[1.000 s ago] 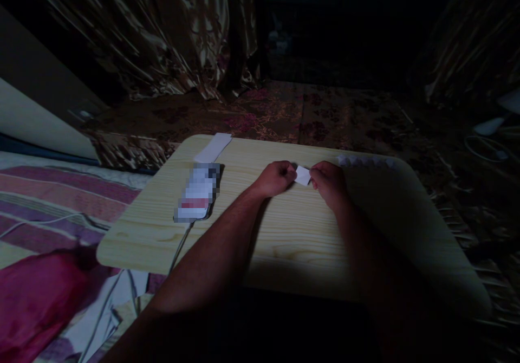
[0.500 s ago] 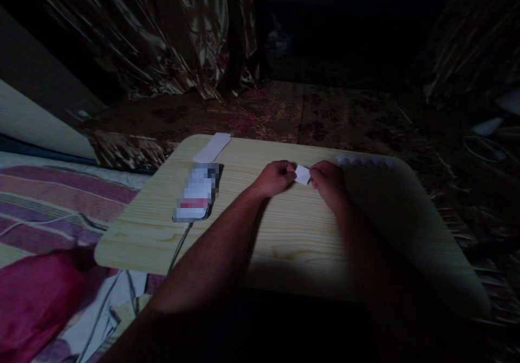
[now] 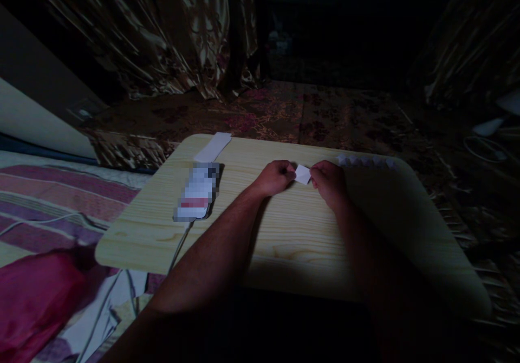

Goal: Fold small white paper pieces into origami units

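Note:
A small white piece of paper [image 3: 302,174] is held between my two hands, just above the wooden table [image 3: 284,233]. My left hand [image 3: 277,177] pinches its left corner, fingers closed. On the opposite side, my right hand [image 3: 327,181] grips the right corner between thumb and fingers. Beyond my right hand, several small folded paper pieces [image 3: 365,161] lie in a row near the table's far right edge. A stack or strip of white paper [image 3: 214,146] rests at the far left edge.
A phone [image 3: 197,192] with a blurred screen lies on the table's left side, its white cable [image 3: 179,249] running off the near edge. Left of the table are a striped bedspread [image 3: 49,189] and a pink bag-like item [image 3: 40,298]. Patterned curtains [image 3: 195,32] hang behind.

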Motion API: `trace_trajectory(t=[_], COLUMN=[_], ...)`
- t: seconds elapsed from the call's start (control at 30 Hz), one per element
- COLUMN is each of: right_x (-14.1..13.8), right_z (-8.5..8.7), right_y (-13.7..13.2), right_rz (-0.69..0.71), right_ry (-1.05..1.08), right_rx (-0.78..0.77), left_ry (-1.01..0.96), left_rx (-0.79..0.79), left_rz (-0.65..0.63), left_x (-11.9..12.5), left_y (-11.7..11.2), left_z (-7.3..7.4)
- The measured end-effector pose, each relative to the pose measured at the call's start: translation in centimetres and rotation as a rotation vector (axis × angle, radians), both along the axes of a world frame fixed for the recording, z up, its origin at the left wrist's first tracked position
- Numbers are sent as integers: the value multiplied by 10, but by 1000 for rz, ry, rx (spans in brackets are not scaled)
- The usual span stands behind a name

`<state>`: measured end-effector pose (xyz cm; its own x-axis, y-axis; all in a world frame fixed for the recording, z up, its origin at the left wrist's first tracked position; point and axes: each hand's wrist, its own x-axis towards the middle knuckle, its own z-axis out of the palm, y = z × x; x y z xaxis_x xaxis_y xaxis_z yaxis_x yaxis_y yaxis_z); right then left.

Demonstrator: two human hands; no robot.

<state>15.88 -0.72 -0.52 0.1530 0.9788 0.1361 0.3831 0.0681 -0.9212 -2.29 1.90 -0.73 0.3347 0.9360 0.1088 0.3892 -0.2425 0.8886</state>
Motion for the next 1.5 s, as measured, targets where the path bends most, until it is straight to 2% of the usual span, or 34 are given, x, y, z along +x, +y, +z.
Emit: trace_trajectory(t=[0.37, 0.6, 0.77, 1.03, 1.5], right_x=[2, 1, -1, 0, -3], right_z=[-8, -7, -8, -7, -2], right_y=[4, 3, 2, 1, -2], right_rz=[-9, 5, 4, 33, 18], right_ry=[-26, -22, 31, 69, 77], right_rx=[63, 71, 74, 85, 83], left_ry=[-4, -21, 8, -119, -318], left_rx=[-49, 13, 58, -68, -164], left_rz=[5, -31, 7, 31, 98], left_x=[0, 2, 1, 2, 6], left_y=[2, -1, 0, 1, 3], left_z=[-2, -2, -5, -4, -4])
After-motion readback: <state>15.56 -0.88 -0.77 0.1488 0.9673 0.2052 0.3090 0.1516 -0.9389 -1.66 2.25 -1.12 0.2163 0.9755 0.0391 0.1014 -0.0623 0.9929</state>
